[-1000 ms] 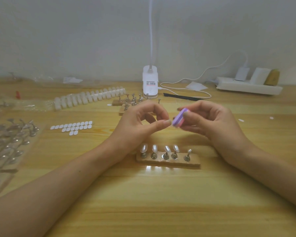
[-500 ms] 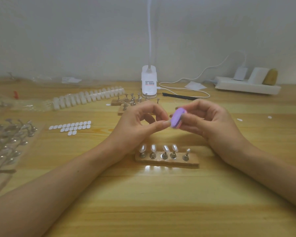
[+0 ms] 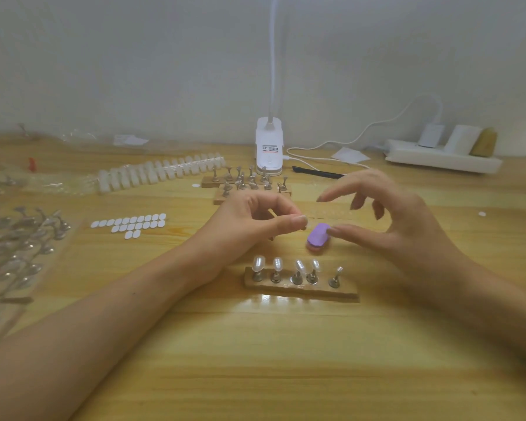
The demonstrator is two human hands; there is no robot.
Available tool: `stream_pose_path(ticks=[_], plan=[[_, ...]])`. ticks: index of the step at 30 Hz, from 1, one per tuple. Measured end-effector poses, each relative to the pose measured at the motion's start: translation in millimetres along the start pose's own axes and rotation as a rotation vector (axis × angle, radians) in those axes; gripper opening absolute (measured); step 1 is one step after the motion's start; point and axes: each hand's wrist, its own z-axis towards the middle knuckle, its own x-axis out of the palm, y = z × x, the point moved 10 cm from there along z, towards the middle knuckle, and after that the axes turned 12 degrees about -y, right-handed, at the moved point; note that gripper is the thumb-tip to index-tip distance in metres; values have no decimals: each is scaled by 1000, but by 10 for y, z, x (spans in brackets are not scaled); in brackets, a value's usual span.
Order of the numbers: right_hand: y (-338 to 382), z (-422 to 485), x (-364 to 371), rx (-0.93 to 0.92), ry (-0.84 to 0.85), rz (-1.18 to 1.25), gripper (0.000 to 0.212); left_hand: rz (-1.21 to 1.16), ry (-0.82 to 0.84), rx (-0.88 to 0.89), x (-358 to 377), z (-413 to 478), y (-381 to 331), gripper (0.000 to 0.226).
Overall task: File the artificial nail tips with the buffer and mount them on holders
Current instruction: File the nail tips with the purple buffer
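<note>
left hand [image 3: 255,221]: was seen bare, forearm uncovered to the frame edge.
right hand [image 3: 407,229]: was seen bare, forearm likewise uncovered.
nails [image 3: 299,219]: were seen plain.

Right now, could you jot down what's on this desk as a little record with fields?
Left hand: thumb and forefinger pinch what looks like a clear nail tip
Right hand: open, fingers spread, gripping nothing
Buffer: purple, at the right thumb tip, not gripped
Holder strip: five stands, four carrying mounted tips, rightmost bare
Left side: loose metal stands; rows of white pads
</note>
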Motion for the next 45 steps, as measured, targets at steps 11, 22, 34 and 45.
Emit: stream_pose_path(ticks=[11,22,34,45], plan=[[401,-1,77,-147,-53,36,10,-20,69,0,88,-35,-29,20],[330,-243,-119,36,118,10,10,366,227,106,108,-201,-70,45],[171,-387,-124,146,26,30,14,858,106,252,275,-457,-236,40],[142,-395,-103,168,28,61,8,962,70,287,330,-544,-264,47]])
